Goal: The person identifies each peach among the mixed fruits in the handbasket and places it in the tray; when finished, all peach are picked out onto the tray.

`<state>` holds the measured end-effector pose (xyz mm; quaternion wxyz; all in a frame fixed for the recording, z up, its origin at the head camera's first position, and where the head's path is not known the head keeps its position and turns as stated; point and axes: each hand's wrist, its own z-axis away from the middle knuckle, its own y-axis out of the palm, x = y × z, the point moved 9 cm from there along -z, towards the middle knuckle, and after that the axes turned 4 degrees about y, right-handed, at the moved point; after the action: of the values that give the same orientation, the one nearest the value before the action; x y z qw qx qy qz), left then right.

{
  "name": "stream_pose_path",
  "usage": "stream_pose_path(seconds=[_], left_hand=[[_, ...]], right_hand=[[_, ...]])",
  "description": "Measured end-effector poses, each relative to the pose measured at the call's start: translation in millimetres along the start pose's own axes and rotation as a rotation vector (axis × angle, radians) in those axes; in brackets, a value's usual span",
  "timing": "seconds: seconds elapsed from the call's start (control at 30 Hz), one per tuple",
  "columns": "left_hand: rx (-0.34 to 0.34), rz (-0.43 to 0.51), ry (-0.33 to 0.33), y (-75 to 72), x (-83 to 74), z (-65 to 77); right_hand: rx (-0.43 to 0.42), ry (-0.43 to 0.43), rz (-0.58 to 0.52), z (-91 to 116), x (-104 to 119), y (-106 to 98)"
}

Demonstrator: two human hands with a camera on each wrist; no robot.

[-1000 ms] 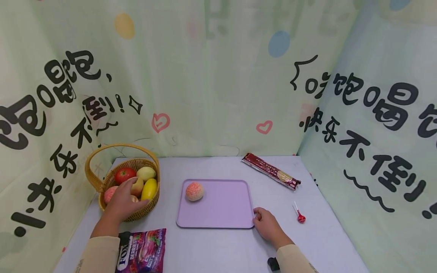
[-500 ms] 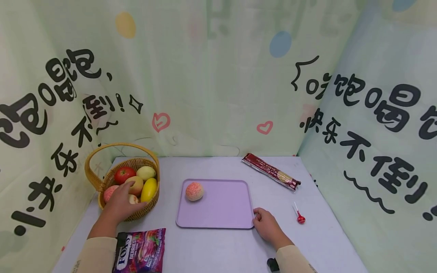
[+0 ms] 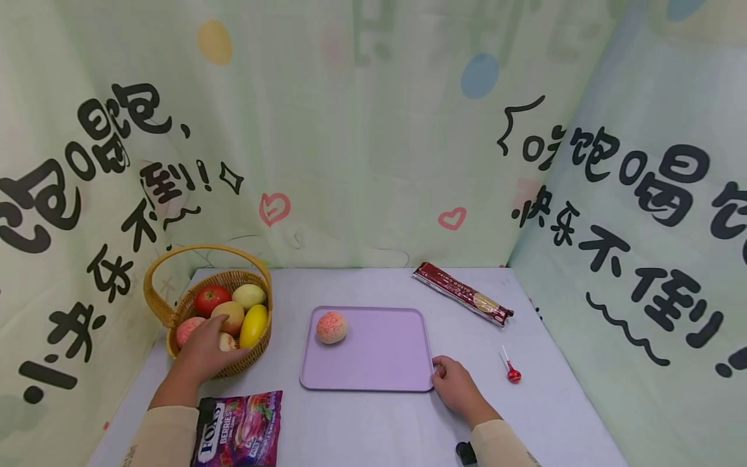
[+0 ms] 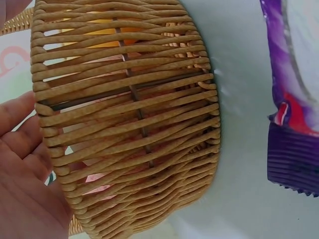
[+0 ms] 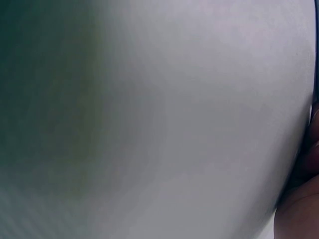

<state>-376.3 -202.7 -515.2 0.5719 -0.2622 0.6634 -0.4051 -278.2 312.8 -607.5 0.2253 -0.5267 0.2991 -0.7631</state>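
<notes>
My left hand [image 3: 204, 353] reaches over the near side of a wicker basket [image 3: 248, 366], spread across the fruit inside. Its fingertips lie by a round yellow-orange fruit [image 3: 230, 316], and a pale fruit [image 3: 226, 342] shows under the palm. The left wrist view has the straight fingers [image 4: 20, 114] beside the basket's woven wall [image 4: 144, 114]. Around them sit a red tomato [image 3: 213, 300], a pale yellow-green fruit [image 3: 249, 296], a yellow oval fruit [image 3: 253, 325] and a pink fruit [image 3: 189, 331]. My right hand [image 3: 458, 384] pinches the right edge of a purple tray [image 3: 373, 357], which bears a mottled peach [image 3: 331, 327].
A purple bag of berry candy [image 3: 239, 428] lies in front of the basket. Behind the tray's right side is a dark red wrapped snack pack [image 3: 463, 293], and a red lollipop [image 3: 513, 375] lies to the right. Printed curtains enclose the white table.
</notes>
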Motion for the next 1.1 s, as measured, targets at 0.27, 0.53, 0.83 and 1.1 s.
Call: stream_pose_path(seconds=[0.27,0.53,0.83,1.1], left_hand=[[0.002,0.017,-0.009,-1.1,1.7,2.7],[0.012,0.012,-0.022,-1.6,9.6,2.8],[0.035,0.015,-0.079,-2.3,18.7,4.6],[0.055,0.018,-0.116,0.1,24.5,1.9]], right_hand=[[0.008,0.016,-0.002,2,0,0],[0.001,0.011,0.003,3,1,-1],[0.004,0.018,0.0,3,1,-1],[0.0,0.022,0.0,2,0,0]])
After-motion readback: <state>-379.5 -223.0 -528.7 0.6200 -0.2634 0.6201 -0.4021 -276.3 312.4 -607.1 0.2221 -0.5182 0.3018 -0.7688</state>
